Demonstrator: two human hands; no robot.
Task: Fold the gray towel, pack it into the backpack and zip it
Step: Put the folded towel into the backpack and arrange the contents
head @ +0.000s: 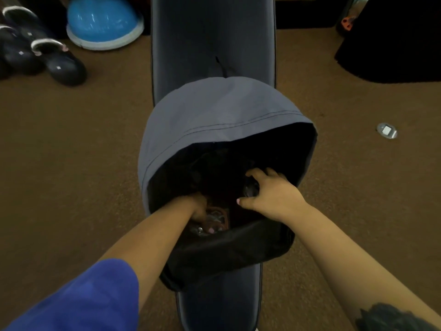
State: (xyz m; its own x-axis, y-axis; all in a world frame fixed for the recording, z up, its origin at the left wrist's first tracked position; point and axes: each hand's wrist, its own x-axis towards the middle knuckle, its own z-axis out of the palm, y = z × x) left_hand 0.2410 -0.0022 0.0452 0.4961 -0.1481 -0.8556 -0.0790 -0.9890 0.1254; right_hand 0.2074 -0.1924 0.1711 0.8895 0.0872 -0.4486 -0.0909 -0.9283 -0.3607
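Note:
The backpack lies open on a dark padded bench, its grey top flap raised and its black front panel folded toward me. Both hands are inside the opening. My right hand curls its fingers over a dark grey crumpled bundle at the right inner side, which looks like the gray towel; most of it is lost in shadow. My left hand reaches deep into the near left of the opening, fingers bent down onto glossy contents. Whether it grips anything is hidden.
Brown carpet surrounds the bench. A blue balance dome and dark kettlebells sit at the far left. A black mat lies far right, and a small metal floor plate sits to the right.

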